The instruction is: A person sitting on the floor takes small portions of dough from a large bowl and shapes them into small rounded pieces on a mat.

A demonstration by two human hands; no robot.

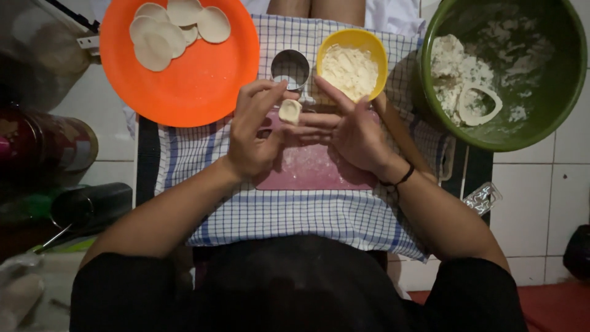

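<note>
Several flat rounds (pixel 175 31) already lie on your orange plate (pixel 203 86), while your left hand (pixel 255 132) pinches a dough lump (pixel 290 111) against your open right hand (pixel 350 132), with more dough (pixel 458 74) waiting in the green bowl (pixel 553 92).

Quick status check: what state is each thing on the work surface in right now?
Dough piece: small, pinched between both hands.
Left hand: fingers closed on the dough piece.
Right hand: fingers extended, touching the dough piece.
Orange plate: holds a pile of flat dough rounds.
Yellow bowl: part full of flour.
Green bowl: holds dough scraps, floury.
Metal cutter: upright, empty.
Pink board: floured.
</note>
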